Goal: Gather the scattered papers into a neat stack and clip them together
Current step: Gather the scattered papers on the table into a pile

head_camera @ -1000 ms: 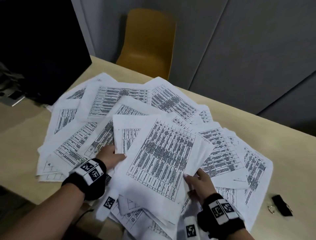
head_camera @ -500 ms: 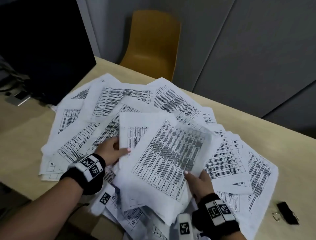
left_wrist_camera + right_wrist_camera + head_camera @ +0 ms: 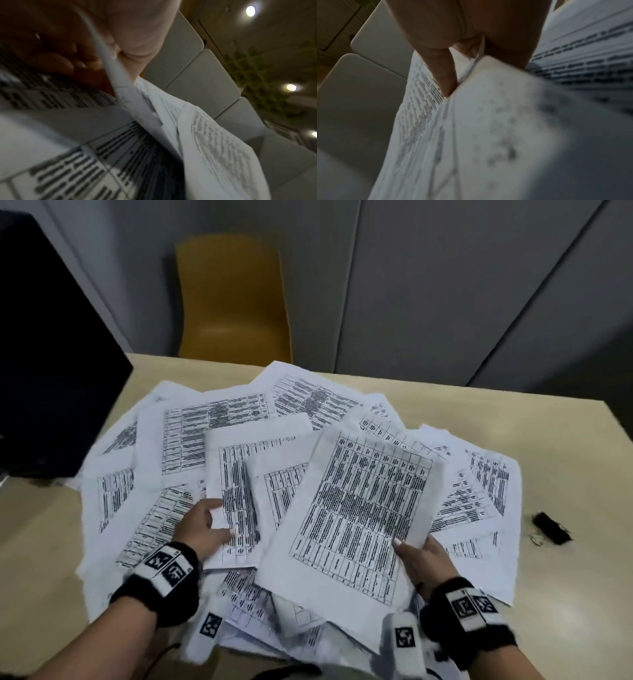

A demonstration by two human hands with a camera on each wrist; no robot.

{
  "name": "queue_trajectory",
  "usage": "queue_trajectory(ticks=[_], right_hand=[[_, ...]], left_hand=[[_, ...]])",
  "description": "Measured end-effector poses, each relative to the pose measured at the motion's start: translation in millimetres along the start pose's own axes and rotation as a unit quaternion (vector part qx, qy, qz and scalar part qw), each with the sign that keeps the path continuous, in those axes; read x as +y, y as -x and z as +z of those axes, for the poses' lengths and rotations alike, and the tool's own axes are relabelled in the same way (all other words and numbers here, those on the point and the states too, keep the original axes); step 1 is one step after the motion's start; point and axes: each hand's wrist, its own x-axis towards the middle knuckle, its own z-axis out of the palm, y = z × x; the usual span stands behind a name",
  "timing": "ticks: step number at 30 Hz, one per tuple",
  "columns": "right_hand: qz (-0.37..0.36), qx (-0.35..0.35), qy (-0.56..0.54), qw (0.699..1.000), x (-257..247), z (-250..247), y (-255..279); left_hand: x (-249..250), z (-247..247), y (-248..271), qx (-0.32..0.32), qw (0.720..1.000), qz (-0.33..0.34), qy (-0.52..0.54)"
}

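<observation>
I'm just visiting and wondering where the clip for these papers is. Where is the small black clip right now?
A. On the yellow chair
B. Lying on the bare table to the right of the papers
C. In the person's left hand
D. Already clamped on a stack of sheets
B: the black clip lies alone on the table, right of the papers, while the left hand and right hand hold sheets.

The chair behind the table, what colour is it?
Mustard yellow; the chair shows best in the head view.
</observation>
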Motion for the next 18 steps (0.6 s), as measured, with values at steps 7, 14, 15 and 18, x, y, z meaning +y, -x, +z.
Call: queue_trajectory(ticks=[7, 14, 15, 18], right_hand=[[0.002, -0.012, 0.053, 0.998, -6, 29, 12], [-0.021, -0.068, 0.13, 0.989, -17, 40, 24], [-0.035, -0.067, 0.126, 0.989, -17, 41, 25], [-0.11, 0.059, 0.125, 0.984, -19, 29, 22]], left_hand=[[-3, 1, 7, -0.112, 0.962, -0.014, 0.248], [-2, 12, 18, -0.137, 0.98, -0.013, 0.142], [-3, 16, 20, -0.103, 0.992, 0.013, 0.078], [-5, 21, 30, -0.024, 0.998, 0.015, 0.062]])
